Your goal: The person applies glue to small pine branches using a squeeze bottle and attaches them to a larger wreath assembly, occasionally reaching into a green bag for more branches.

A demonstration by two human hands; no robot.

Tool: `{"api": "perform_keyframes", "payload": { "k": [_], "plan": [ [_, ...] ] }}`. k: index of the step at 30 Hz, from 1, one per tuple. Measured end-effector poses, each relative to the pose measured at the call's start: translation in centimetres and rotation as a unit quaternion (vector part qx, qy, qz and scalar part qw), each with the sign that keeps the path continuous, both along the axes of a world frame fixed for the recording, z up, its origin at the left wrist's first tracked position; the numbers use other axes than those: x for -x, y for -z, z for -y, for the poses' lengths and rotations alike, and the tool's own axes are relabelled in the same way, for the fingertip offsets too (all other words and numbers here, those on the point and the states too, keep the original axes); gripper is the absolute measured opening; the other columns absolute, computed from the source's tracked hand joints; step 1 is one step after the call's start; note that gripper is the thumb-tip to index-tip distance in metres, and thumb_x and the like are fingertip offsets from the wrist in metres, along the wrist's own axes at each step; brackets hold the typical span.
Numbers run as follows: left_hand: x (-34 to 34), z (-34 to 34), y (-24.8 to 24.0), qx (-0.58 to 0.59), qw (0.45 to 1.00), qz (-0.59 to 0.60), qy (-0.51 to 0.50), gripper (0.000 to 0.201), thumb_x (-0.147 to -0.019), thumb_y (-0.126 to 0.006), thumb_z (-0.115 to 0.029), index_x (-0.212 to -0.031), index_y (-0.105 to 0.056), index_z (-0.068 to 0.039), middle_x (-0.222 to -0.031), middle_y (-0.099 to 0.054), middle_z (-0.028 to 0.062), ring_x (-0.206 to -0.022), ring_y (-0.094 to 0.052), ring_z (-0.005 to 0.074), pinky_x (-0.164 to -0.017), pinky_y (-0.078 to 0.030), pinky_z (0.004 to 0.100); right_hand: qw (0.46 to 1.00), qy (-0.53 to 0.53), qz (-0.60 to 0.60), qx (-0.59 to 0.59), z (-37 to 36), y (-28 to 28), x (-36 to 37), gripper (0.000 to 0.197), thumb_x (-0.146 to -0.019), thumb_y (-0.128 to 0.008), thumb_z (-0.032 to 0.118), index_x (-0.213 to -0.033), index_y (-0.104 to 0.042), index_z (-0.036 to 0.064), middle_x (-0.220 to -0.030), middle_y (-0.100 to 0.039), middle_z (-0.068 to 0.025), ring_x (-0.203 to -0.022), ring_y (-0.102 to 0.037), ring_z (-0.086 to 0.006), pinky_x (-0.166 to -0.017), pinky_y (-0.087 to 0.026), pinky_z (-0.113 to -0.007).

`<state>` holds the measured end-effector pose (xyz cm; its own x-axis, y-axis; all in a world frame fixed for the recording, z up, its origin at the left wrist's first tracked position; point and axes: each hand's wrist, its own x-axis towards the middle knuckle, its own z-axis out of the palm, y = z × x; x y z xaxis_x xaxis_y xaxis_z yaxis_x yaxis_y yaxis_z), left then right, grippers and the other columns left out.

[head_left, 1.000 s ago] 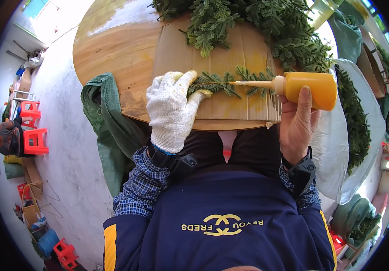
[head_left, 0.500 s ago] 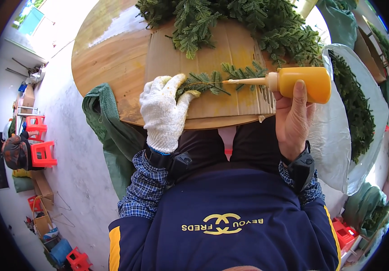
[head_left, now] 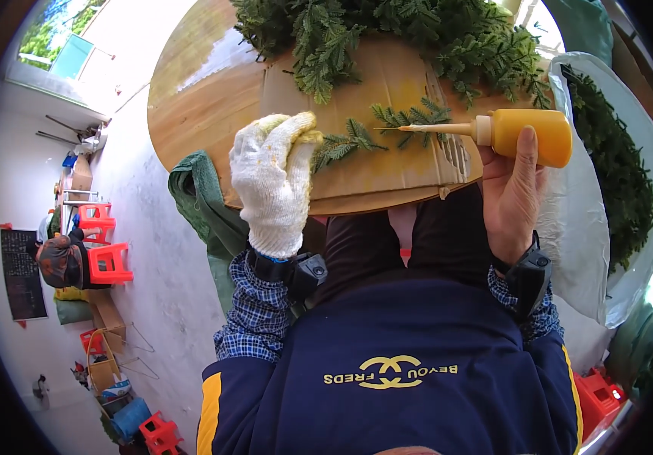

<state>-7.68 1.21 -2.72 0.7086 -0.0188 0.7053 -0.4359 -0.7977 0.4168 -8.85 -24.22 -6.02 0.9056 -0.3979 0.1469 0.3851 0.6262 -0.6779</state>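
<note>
My left hand (head_left: 272, 186), in a white knit glove with yellow-stained fingertips, is closed on the end of a short green fir sprig (head_left: 349, 140). The sprig's needled tip points right over the cardboard; its stem is hidden by the fingers. My bare right hand (head_left: 512, 197) grips a squeeze bottle (head_left: 532, 137) of yellow-orange liquid, held sideways with its long thin nozzle pointing left. A second fir sprig (head_left: 417, 116) lies just behind the nozzle. The nozzle's fine tip ends near the held sprig; whether they touch I cannot tell.
Yellow-stained cardboard (head_left: 296, 91) covers part of a round wooden table (head_left: 197, 106). Fir branches (head_left: 387, 38) are heaped at its far side. On the right, a white sack (head_left: 576, 227) holds more greenery. Green cloth (head_left: 201, 197) hangs at left. Across the floor, a person (head_left: 65, 262) sits among red stools (head_left: 110, 263).
My left hand has rolled, its fingers curling over the sprig's stem end. The bottle stays in my right hand. The whole view has shifted slightly.
</note>
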Motion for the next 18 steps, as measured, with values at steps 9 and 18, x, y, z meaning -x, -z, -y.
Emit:
{"api": "perform_keyframes", "payload": {
  "k": [9,18],
  "plan": [
    [-1.0,2.7,1.5,0.007,0.999,-0.029,0.034,0.019,-0.070,-0.074,-0.010,-0.088,-0.068,-0.007,-0.089,-0.063,0.0087,-0.086,-0.058,0.0262,-0.077,-0.045,0.0358,1.000,-0.018,0.005,0.002,0.3,0.3,0.3,0.032,-0.092,-0.056,0.021,-0.120,-0.048,0.0086,-0.110,-0.059,-0.0073,-0.100,-0.060,-0.0199,-0.087,-0.052,-0.037],
    [-0.8,2.9,1.6,0.044,0.993,-0.109,0.021,0.022,-0.069,-0.075,-0.015,-0.087,-0.066,-0.005,-0.089,-0.062,0.0100,-0.085,-0.058,0.0266,-0.077,-0.046,0.0360,1.000,-0.026,0.008,0.004,-0.2,0.5,0.2,0.031,-0.092,-0.057,0.020,-0.119,-0.048,0.0089,-0.109,-0.059,-0.0061,-0.099,-0.060,-0.0192,-0.087,-0.052,-0.037]
  ]
}}
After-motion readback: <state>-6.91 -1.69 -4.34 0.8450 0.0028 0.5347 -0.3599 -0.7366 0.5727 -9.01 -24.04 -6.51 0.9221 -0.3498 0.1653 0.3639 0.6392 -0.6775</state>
